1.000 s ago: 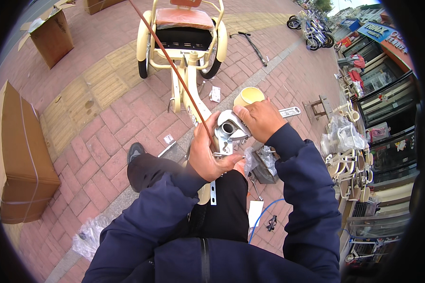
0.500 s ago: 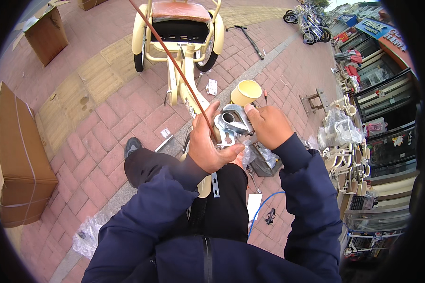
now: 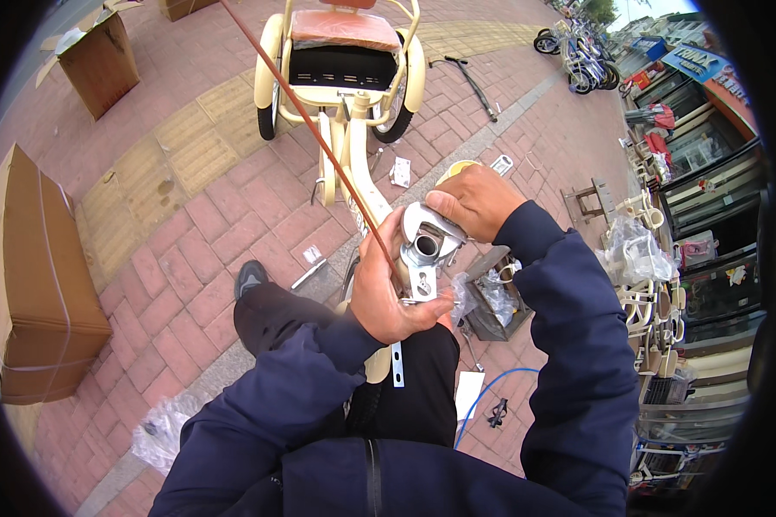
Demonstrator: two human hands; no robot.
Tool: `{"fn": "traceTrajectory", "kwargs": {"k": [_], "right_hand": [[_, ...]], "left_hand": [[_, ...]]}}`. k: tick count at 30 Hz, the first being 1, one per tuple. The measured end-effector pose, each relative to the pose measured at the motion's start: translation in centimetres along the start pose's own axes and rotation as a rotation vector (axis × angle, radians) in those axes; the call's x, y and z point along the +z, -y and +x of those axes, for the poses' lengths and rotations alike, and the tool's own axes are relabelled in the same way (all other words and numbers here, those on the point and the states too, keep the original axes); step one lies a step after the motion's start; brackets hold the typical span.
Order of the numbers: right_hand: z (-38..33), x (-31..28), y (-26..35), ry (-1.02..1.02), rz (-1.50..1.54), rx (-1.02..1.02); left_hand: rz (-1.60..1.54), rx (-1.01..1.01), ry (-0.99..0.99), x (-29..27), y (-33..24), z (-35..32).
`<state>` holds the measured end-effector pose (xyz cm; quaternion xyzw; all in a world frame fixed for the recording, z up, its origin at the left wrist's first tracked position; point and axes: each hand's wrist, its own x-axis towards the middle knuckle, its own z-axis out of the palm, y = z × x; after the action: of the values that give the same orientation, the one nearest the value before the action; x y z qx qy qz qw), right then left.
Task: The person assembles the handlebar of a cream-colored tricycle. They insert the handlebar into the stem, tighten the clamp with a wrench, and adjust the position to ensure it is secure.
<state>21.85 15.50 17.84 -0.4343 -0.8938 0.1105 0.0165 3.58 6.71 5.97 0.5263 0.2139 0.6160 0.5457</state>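
In my right hand [image 3: 478, 202] is a silver adjustable wrench [image 3: 421, 219], its jaws set about the top of a steel tube [image 3: 425, 245]. The slotted end of its handle sticks out beyond my knuckles. My left hand [image 3: 381, 293] wraps round the tricycle's head tube from the left, thumb across the near side, beside a shiny metal bracket [image 3: 422, 283]. A thin reddish-brown rod or cable [image 3: 319, 133] runs down to my left hand; its lower end is hidden. The cream tricycle frame [image 3: 362, 177] stretches away from me to a rear seat [image 3: 341, 30].
A grey toolbox [image 3: 496, 297] with plastic-wrapped parts stands right of my knee. A yellow round container [image 3: 459, 170] is mostly behind my right hand. Cardboard boxes [image 3: 52, 293] stand at left; a hand pump [image 3: 474, 86] lies ahead. A blue cable [image 3: 491, 385] lies at lower right.
My right hand has moved farther away, turning the wrench counterclockwise round the tube. Its handle end now shows past my hand, which covers most of the yellow container. My left hand keeps its grip.
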Motion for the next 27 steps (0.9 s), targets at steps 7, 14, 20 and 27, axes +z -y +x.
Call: {"fn": "traceTrajectory", "kwargs": {"k": [7, 14, 20, 27], "right_hand": [[1.6, -0.7, -0.1, 0.072, -0.035, -0.123], [0.6, 0.4, 0.3, 0.005, 0.072, -0.074], [-0.4, 1.1, 1.2, -0.074, 0.206, -0.05], [-1.0, 1.4, 2.3, -0.101, 0.173, 0.092]], "left_hand": [[-0.034, 0.006, 0.0, 0.0, 0.1, 0.1], [-0.108, -0.034, -0.002, 0.1, -0.5, 0.0], [-0.041, -0.069, 0.01, -0.1, -1.0, -0.4], [-0.078, -0.106, -0.001, -0.1, -1.1, -0.8]]}}
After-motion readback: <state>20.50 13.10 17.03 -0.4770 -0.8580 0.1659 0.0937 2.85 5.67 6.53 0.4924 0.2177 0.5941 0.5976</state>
